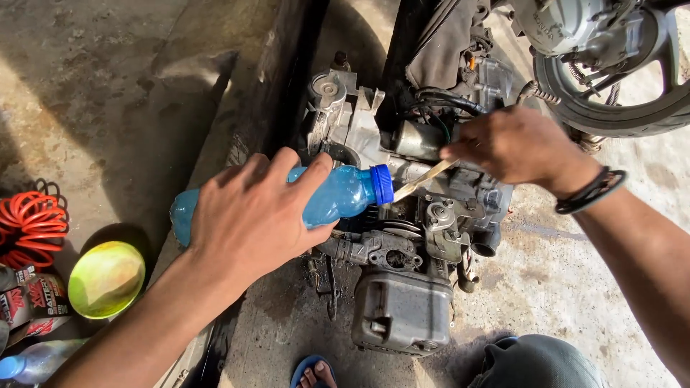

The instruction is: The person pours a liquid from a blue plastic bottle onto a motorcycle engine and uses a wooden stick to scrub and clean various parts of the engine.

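Left hand (248,215) around blue bottle (338,195)

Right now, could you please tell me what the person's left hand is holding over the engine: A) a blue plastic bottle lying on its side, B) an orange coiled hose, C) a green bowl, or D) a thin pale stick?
A: the left hand wraps around the blue plastic bottle, tipped sideways with its cap toward the engine, while the right hand holds the thin pale stick.
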